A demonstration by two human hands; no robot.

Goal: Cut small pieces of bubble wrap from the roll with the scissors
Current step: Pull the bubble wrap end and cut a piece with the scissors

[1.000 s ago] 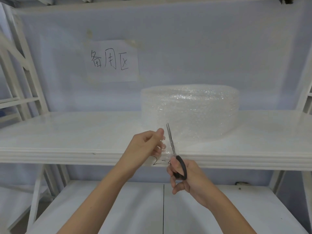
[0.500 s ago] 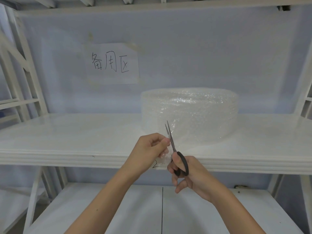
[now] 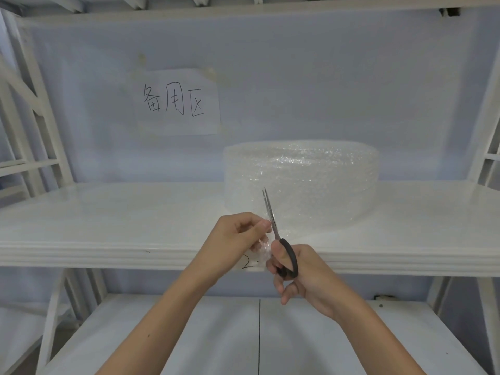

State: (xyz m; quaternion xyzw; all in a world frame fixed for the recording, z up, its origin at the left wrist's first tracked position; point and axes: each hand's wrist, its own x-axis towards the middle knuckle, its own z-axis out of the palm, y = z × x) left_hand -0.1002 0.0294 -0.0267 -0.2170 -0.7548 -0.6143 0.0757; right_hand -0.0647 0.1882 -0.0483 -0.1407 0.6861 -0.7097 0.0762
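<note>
Scissors point upward, gripped by right hand; left hand pinches bubble wrap.

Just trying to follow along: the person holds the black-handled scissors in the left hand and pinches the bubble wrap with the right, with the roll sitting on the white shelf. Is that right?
Not quite: the hands are swapped. In the head view the right hand holds the scissors, and the left hand pinches the bubble wrap. The roll does sit on the white shelf.

White shelf below handwritten paper sign.
</note>
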